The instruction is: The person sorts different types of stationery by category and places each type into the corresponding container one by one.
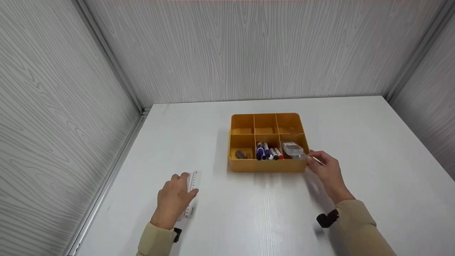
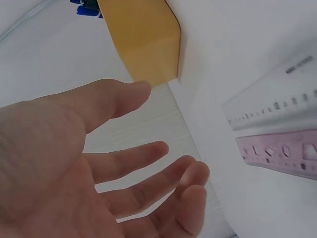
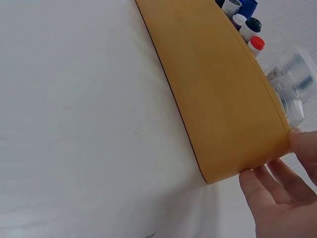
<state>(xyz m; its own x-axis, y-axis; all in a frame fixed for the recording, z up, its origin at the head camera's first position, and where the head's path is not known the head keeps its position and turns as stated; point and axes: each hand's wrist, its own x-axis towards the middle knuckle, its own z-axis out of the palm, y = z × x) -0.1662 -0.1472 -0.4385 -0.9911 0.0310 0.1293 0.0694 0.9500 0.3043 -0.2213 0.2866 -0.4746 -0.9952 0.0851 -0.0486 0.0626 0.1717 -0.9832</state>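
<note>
My left hand is over a clear ruler and partly hides it in the head view. Beside that one, a pink ruler shows in the left wrist view. The fingers are loosely bent and spread, with nothing between them. At the front right corner of a yellow divided organizer box, my right hand grips the wall. Its thumb lies at the rim and its fingertips press the outer side.
Several markers stand in the front middle compartment. Clear plastic cases sit in the front right one, and a dark grey piece lies in the front left. Grey wood-grain panels enclose the white table.
</note>
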